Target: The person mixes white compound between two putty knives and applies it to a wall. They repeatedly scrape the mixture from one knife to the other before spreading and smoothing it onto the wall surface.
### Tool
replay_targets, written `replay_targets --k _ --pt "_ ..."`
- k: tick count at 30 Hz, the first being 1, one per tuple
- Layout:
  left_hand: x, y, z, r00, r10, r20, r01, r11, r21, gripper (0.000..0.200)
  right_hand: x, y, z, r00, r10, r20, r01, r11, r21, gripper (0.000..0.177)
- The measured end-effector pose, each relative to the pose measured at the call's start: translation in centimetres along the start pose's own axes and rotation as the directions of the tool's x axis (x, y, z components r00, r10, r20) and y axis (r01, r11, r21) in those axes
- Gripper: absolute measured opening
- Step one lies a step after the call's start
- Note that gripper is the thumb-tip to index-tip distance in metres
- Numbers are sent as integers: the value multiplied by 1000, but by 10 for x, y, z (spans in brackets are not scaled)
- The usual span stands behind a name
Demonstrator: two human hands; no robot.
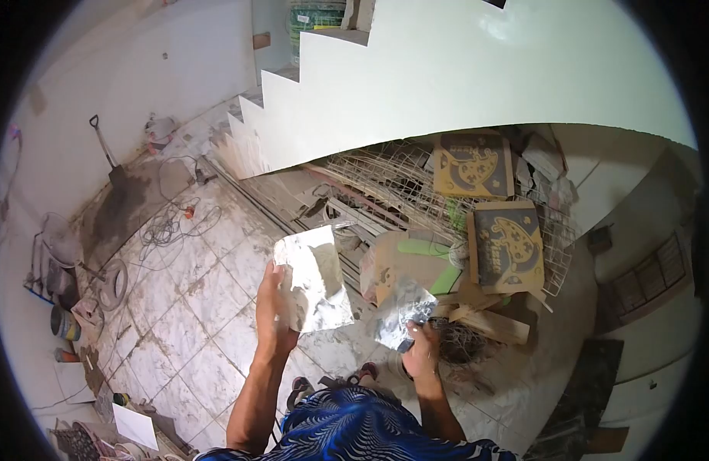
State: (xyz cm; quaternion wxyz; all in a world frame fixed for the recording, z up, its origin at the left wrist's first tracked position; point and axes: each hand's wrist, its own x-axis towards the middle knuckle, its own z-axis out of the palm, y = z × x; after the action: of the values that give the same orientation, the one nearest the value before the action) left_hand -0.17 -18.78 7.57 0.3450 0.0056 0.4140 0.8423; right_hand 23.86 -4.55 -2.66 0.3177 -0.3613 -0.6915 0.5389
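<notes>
Large crumpled silver foil sheet (316, 280) held up in the air in front of the person, above the tiled floor (193, 292), roughly mid-floor. Left hand (271, 307) grips its left edge: fingers (281, 270) curled shut around the edge, thumb side hidden behind the foil. Sheet hangs near upright, top edge bent over.

Smaller crumpled silver foil piece (404, 307) just right of the big sheet, lower, not touching it. Right hand (422, 355) holds it from below, fingers closed on its bottom corner; exact pinch hard to see, hand back faces the camera.

Blue patterned shirt (354, 430) at the bottom edge, dark shoes (300, 388) on the floor under the hands.

Right of the hands, pile at the floor's right side: flat brown cardboard with green strips (404, 265), tangled dark wire bundle (458, 346) just beside the right hand, pale wood offcuts (496, 323). Two brown printed pizza boxes (506, 247) lie on top of bent wire mesh panels (385, 177), one behind the other.

White stepped staircase side (446, 69) runs across the top over the pile. Far left of the floor: black-handled shovel (107, 150) leaning at the white wall, loose white cables (166, 223) spread on the tiles, paint cans (64, 323) at the left edge. Floor dusty, stained grey.
</notes>
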Motion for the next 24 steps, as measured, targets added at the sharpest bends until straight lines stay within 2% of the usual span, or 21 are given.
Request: replay_targets --k 1,2,3,5,6,7,8,10,11,12,14,17,18,20,22,23,24 --pt "0 -1 -5 1000 27 1 -27 999 25 55 -2 -14 12 998 33 -44 -26 987 157 18" --pt "-4 -2 1 994 49 -101 -44 998 47 58 1 -37 18 965 261 16 -232 830 507 19" --pt "-4 -3 4 990 100 -100 -90 991 98 57 3 -49 22 884 440 156 -391 515 763 20" --pt "-2 0 5 975 198 -99 -176 965 197 55 7 -55 23 920 372 126 -353 643 679 25" --pt "0 6 4 954 288 81 -299 929 219 52 11 -70 24 941 327 87 -304 704 642 26" --pt "5 5 -6 885 441 152 -456 749 480 50 15 -80 25 957 284 52 -257 759 598 27" --pt "12 0 -23 797 544 261 -551 479 683 50 17 -82 24 979 201 12 -174 817 550 29" --pt "16 -11 -42 623 655 427 -632 101 768 50 18 -104 26 993 118 -26 -92 877 472 28" --pt "18 -16 -52 520 694 498 -621 -93 778 50 15 -115 28 995 91 -31 -69 900 431 27" --pt "5 7 -17 685 660 308 -614 297 731 38 11 -119 31 998 58 -23 -45 924 380 27" --pt "-6 26 20 815 563 139 -527 619 582 42 8 -128 42 999 -44 -7 44 957 288 26" --pt "-8 23 21 772 615 162 -573 563 596 43 -1 -139 55 989 -133 67 126 987 97 27" --pt "-11 22 21 755 635 164 -589 545 597 41 -2 -140 60 991 -102 84 90 987 130 27" --pt "-15 20 20 728 663 176 -610 509 608 39 -4 -126 70 991 -132 39 128 989 80 27" --pt "-21 16 20 707 680 193 -625 474 620 39 -7 -140 77 996 -71 54 66 994 89 23" --pt "-24 11 18 699 682 216 -629 442 639 39 -9 -139 73 987 109 114 -104 994 -45 21" --pt "-26 6 14 686 686 241 -638 408 653 39 -9 -127 76 992 82 98 -81 997 -15 20"
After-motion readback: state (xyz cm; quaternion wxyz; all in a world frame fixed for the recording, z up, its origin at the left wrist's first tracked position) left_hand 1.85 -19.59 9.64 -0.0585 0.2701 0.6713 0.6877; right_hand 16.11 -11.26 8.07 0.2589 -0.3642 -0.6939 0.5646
